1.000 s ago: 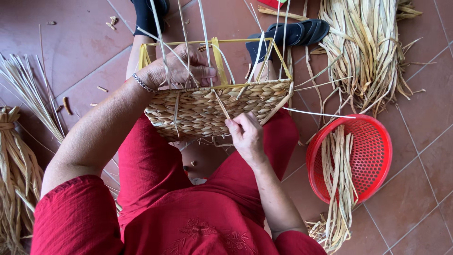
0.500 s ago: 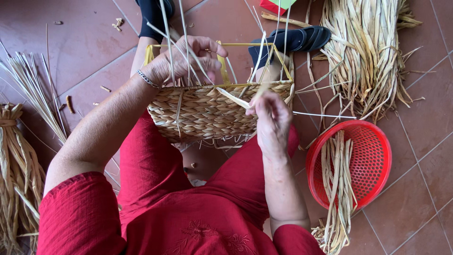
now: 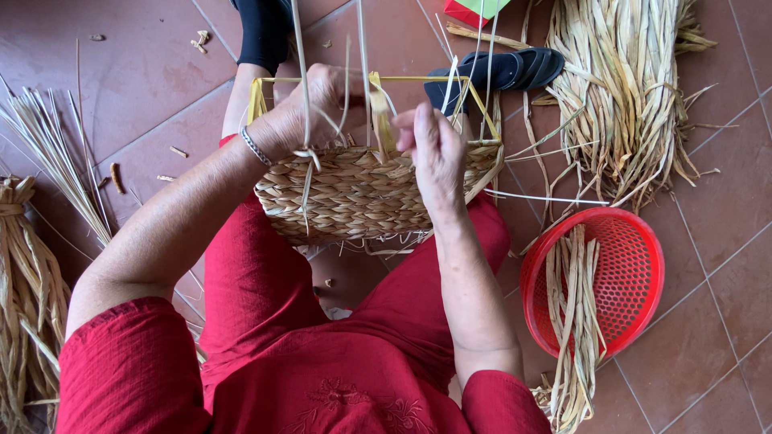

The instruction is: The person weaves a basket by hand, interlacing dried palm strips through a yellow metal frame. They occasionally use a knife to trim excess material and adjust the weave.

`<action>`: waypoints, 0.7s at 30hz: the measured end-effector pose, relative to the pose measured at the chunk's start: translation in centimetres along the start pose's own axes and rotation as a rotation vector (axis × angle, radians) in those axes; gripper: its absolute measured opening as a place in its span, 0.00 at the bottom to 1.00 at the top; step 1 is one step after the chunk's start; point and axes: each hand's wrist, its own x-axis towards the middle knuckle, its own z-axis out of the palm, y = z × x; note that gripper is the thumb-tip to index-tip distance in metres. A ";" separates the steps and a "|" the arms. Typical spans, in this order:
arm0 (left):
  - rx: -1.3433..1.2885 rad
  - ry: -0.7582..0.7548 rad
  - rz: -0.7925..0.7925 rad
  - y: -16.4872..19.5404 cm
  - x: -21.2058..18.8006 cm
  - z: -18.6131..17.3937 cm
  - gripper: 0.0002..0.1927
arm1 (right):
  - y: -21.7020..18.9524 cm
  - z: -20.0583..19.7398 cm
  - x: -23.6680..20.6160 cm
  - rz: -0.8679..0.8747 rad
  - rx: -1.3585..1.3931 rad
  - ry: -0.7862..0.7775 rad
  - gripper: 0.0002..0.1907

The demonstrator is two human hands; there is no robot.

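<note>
I sit on a floor [image 3: 121, 72] of reddish-brown tiles with pale grout lines, a half-woven basket [image 3: 354, 193] resting on my red-clad lap. My left hand [image 3: 310, 108] curls over the basket's far rim, fingers closed around upright strands. My right hand [image 3: 434, 149] pinches a flat yellowish strand [image 3: 381, 120] just above the rim. A red plastic basket [image 3: 631, 277] holding dried strips lies on the tiles toward the floor's right edge. A big bundle of dried reeds [image 3: 623, 88] spreads at the top right corner, beside a dark sandal [image 3: 515, 68]. More bundled reeds [image 3: 24, 273] lie along the left edge.
</note>
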 end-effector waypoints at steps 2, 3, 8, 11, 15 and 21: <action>-0.107 -0.065 -0.263 -0.2 -0.1 0.0 0.09 | 0.7 0.1 -1.3 -0.220 -0.309 0.053 0.12; -0.182 -0.092 -0.387 -0.4 0.0 0.1 0.07 | 1.0 0.4 -2.2 -0.295 -0.415 0.058 0.09; -0.437 -0.190 -0.421 -1.6 0.3 1.4 0.12 | 1.4 3.0 -6.4 -0.388 -0.627 0.004 0.15; -0.506 -0.295 -0.490 -2.5 0.3 1.7 0.10 | 1.1 4.0 -7.9 -0.520 -0.615 0.008 0.21; -0.592 -0.322 -0.537 -3.1 0.7 1.5 0.11 | 1.2 3.4 -7.6 -0.433 -0.520 0.001 0.20; -0.600 -0.289 -0.632 -3.2 0.4 1.6 0.11 | 1.7 1.9 -6.5 -0.508 -0.757 0.058 0.20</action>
